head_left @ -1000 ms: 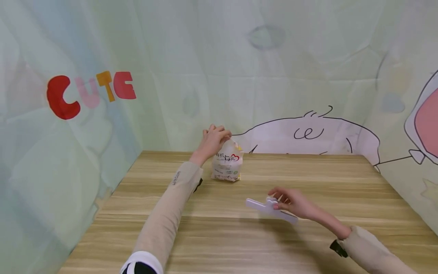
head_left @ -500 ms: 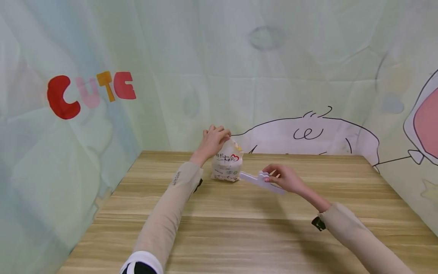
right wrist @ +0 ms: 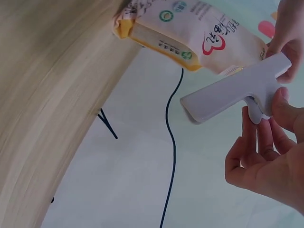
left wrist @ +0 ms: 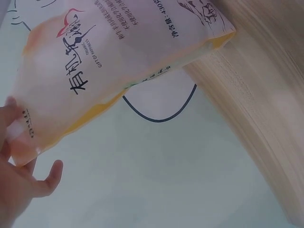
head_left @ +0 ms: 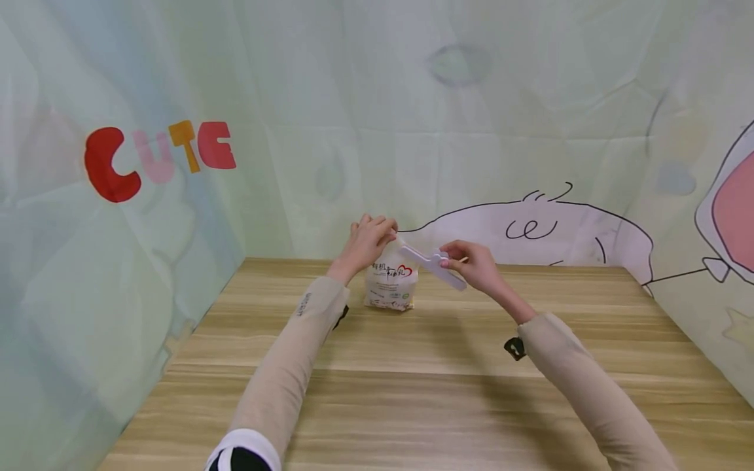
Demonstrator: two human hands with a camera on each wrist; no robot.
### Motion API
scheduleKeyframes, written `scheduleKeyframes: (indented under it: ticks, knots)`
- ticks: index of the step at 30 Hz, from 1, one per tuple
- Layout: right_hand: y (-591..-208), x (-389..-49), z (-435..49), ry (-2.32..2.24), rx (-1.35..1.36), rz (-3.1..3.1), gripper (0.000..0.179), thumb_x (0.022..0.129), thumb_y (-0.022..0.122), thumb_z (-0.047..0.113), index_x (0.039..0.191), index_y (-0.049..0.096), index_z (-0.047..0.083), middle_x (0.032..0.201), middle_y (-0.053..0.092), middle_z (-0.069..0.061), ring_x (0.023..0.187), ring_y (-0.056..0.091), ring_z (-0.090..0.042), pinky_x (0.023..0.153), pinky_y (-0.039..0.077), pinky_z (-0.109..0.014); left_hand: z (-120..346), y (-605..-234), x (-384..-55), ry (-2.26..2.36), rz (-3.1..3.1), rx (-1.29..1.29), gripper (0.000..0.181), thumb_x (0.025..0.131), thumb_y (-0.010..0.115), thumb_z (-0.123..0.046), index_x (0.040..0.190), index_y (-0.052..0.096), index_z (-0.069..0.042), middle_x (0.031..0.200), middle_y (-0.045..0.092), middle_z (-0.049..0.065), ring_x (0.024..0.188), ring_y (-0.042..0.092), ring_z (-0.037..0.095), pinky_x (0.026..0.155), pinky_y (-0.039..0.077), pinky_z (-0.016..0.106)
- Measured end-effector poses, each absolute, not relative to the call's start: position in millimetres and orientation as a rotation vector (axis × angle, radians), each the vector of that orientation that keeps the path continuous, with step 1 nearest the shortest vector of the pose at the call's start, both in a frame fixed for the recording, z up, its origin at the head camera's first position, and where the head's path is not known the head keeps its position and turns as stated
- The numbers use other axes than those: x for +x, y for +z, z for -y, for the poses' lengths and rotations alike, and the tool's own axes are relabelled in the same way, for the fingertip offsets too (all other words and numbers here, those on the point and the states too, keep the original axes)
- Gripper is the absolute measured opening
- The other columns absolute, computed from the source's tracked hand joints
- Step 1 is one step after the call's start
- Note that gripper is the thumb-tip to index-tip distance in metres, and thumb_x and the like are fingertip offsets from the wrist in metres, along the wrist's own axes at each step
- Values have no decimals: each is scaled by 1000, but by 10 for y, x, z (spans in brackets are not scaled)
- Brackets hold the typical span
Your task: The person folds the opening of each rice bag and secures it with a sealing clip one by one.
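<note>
A white and yellow food bag (head_left: pixel 389 288), printed with dark characters and a red heart, stands upright toward the back of the table. My left hand (head_left: pixel 370 241) pinches its gathered top, as the left wrist view also shows, where the bag (left wrist: pixel 114 52) fills the upper part. A long pale lilac bag clip (head_left: pixel 432 265) is pinched at its handles by the thumb and fingers of my right hand (head_left: pixel 474 263). In the right wrist view the clip (right wrist: pixel 232 90) lies across the bag's upper part, its far end near my left fingers.
The wood-grain table (head_left: pixel 377 405) ends at a back edge just behind the bag. A printed fabric backdrop (head_left: pixel 330 131) with cartoon drawings and coloured letters hangs close behind and on both sides.
My right hand has carried the clip forward, up and leftward from over the table to the bag's top. My left hand and the bag have stayed in place.
</note>
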State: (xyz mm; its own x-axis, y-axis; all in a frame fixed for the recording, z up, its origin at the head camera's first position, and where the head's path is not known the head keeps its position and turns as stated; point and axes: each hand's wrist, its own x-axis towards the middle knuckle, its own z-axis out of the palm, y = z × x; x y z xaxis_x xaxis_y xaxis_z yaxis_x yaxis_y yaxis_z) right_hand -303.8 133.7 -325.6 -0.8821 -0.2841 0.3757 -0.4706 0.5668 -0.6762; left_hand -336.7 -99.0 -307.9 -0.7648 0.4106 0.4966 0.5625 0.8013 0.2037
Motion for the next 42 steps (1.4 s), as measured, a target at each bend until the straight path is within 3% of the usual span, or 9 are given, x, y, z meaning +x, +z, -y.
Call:
scheduleKeyframes:
  ticks: [5, 11, 16, 29, 35, 37, 42]
  knots:
    - [-3198, -3144, -1252, 1238, 584, 2520, 25, 80, 65, 12, 102, 62, 0, 88, 67, -17, 75, 60, -21, 61, 42, -24, 979, -3078, -3377, -475, 2556, -729, 14, 90, 51, -22, 99, 57, -14, 92, 61, 1, 79, 41, 21, 70, 30, 34]
    - [-3131, -3257, -1141, 1302, 553, 2466, 25, 81, 64, 12, 102, 62, 1, 90, 66, -18, 80, 60, -24, 66, 40, -26, 987, -3065, -3394, -504, 2583, -724, 17, 89, 51, -24, 102, 55, -14, 101, 63, 3, 80, 42, 20, 71, 33, 33]
    - [-3116, -3356, -1052, 1397, 523, 2421, 23, 80, 64, 10, 101, 63, 0, 90, 66, -20, 80, 60, -24, 71, 40, -27, 1008, -3043, -3408, -576, 2593, -730, 19, 88, 53, -24, 102, 53, -11, 98, 63, 5, 78, 42, 21, 69, 34, 32]
    - [-3249, -3491, -907, 1707, 354, 2325, 21, 81, 62, 5, 100, 62, -3, 90, 64, -19, 69, 54, -3, 69, 45, -22, 1009, -3038, -3428, -669, 2613, -761, 42, 89, 52, -19, 127, 39, -9, 105, 61, 10, 86, 47, 24, 72, 41, 35]
    - [-3274, -3502, -871, 1803, 339, 2296, 22, 82, 61, 5, 102, 61, -3, 95, 63, -20, 74, 55, -6, 85, 47, -41, 1003, -3067, -3450, -739, 2584, -779, 51, 88, 53, -16, 134, 32, -4, 112, 56, 15, 104, 47, 30, 89, 41, 40]
    - [-3280, -3502, -854, 1815, 324, 2296, 22, 82, 61, 6, 102, 61, -2, 96, 63, -20, 75, 55, -6, 85, 46, -41, 1009, -3076, -3456, -739, 2577, -779, 53, 88, 54, -15, 134, 32, -3, 116, 53, 17, 110, 46, 32, 95, 38, 42]
    - [-3308, -3503, -824, 1824, 311, 2274, 22, 81, 62, 7, 101, 61, -2, 92, 64, -16, 74, 54, -6, 80, 48, -35, 1016, -3079, -3453, -691, 2593, -759, 54, 88, 54, -17, 135, 31, -4, 117, 53, 18, 108, 47, 33, 94, 39, 41]
